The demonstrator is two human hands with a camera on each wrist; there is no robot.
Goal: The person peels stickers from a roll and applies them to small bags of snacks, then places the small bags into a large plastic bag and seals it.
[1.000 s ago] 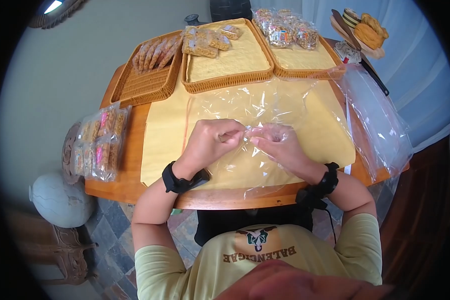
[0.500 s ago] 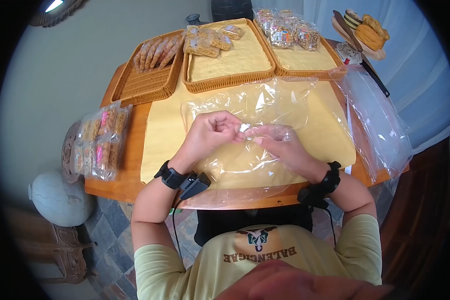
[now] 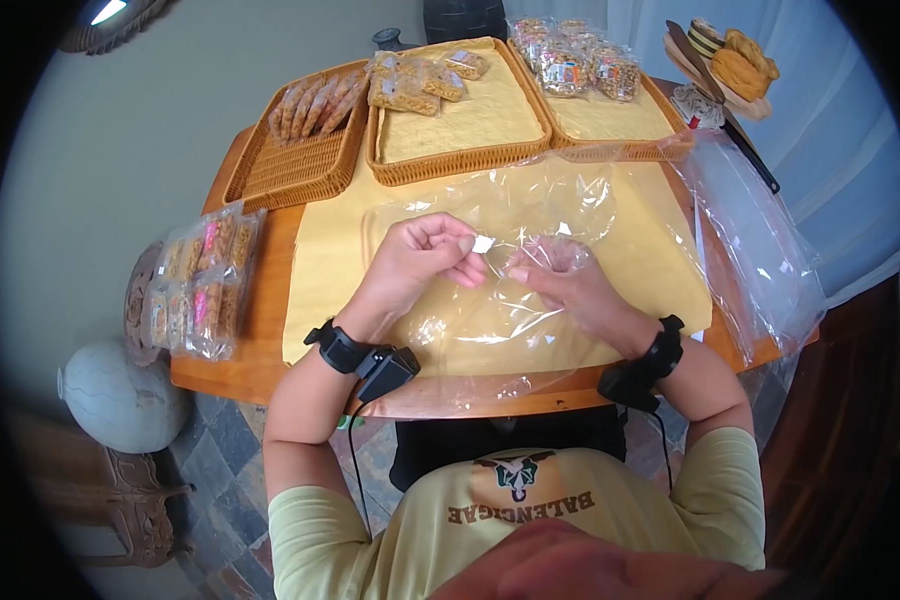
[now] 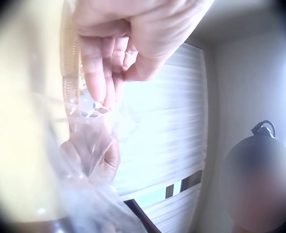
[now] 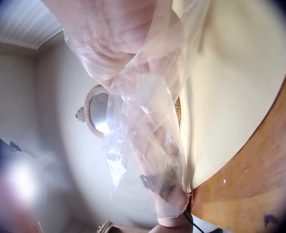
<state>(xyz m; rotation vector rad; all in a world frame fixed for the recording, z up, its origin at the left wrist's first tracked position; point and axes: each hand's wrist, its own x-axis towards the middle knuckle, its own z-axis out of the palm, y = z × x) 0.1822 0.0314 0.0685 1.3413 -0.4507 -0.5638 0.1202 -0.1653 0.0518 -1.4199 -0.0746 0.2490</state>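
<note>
My left hand (image 3: 432,258) pinches a small white piece (image 3: 483,244), like a bit of tape or a sticker, between thumb and fingertips. Just to its right, my right hand (image 3: 565,285) grips a large clear plastic bag (image 3: 450,335), whose crinkled film covers some of the fingers. In the right wrist view, the bag (image 5: 143,111) hangs in front of the right palm (image 5: 118,39), and the left hand shows through it. The left wrist view has the white piece (image 4: 99,106) at the left fingertips, close above the film.
Yellow paper (image 3: 330,300) covers much of the wooden table (image 3: 195,370). Three wicker trays (image 3: 460,170) with packaged snacks line the back. Packed snack bags (image 3: 202,285) lie at the left edge, more clear plastic (image 3: 760,260) at the right. A hat (image 3: 740,65) is at the back right.
My left hand has turned and drawn slightly away from the right hand, bringing the white piece into plain view. The bag's film has shifted on the paper; the right hand has hardly moved.
</note>
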